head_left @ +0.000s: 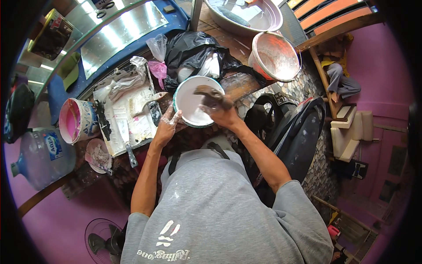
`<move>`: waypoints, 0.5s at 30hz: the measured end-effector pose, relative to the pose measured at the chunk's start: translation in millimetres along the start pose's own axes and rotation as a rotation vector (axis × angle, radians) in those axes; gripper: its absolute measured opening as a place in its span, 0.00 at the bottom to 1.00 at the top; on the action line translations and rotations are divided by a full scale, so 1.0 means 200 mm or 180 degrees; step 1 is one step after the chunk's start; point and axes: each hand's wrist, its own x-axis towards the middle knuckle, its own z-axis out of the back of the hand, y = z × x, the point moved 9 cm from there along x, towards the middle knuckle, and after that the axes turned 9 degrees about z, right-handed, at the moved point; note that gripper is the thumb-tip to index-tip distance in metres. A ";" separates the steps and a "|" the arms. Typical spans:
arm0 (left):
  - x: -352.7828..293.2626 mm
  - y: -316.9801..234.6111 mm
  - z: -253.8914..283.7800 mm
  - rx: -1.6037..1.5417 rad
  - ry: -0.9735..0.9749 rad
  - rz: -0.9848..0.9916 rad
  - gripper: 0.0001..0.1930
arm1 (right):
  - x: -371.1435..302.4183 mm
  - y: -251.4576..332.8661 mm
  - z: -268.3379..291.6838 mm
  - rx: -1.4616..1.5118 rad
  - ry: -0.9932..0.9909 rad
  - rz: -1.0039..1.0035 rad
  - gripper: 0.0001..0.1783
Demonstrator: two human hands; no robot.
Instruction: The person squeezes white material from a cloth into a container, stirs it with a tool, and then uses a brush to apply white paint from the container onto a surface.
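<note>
A white bucket (pixel 196 115) with a dark green rim stands in front of me, its inside coated pale white. At its left side, my left hand (pixel 166 127), smeared with white, grips the wall near the rim. Over the bucket's right part, my right hand (pixel 223 115) is closed on a dark brown object (pixel 214 97); motion blurs it, and I cannot make out its kind. Left of the bucket lies a paint-smeared tray (pixel 115 140), bearing a wide paintbrush (pixel 143 104), a crumpled white cloth (pixel 129 80) and a scraper (pixel 130 154).
Behind the bucket sits a black plastic bag (pixel 193 50). A stained bucket (pixel 276 59) and a grey basin (pixel 263 27) stand farther back. Left are a pink paint bucket (pixel 72 121), a small bowl (pixel 97 154) and a water jug (pixel 46 154). A motorbike (pixel 294 127) is close on my right.
</note>
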 end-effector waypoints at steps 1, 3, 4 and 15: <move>0.01 0.01 -0.01 0.0013 0.0027 0.0021 0.25 | 0.03 0.09 -0.05 -0.0620 -0.0099 0.0958 0.09; 0.01 -0.02 -0.02 -0.0021 0.0079 -0.0036 0.25 | 0.12 -0.05 -0.12 -0.0390 0.0048 0.0476 0.08; 0.00 -0.01 -0.03 0.0055 0.0150 0.0091 0.26 | 0.14 -0.09 -0.09 -0.0299 -0.0276 0.0408 0.08; -0.01 -0.03 -0.01 0.0323 -0.0127 -0.0322 0.26 | -0.04 0.03 -0.04 -0.0183 0.0319 0.0247 0.11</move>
